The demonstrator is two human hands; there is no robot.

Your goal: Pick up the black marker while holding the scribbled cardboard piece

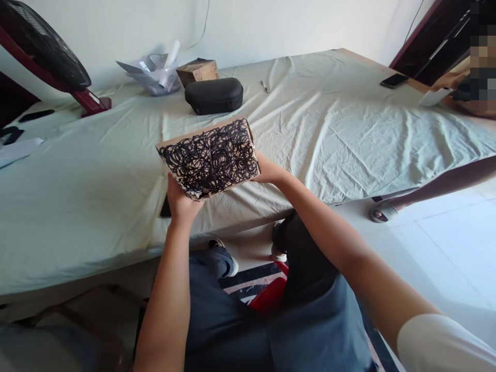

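Observation:
I hold a cardboard box (209, 157) up in front of me, above the near edge of the bed; its facing side is covered in black scribble. My left hand (179, 199) grips the box's lower left corner from below. On the box's right edge sits my right hand (266, 169), its fingers mostly hidden behind the cardboard. A dark phone (166, 207) lies on the sheet just under my left hand.
A pale green sheet (349, 119) covers the bed. On it sit a black zip case (214, 95), a small brown box (197, 71), crumpled plastic (155, 72) and a pen (264, 86). A fan (46, 49) stands at left. Another person (465, 88) and a phone (393, 80) are at far right.

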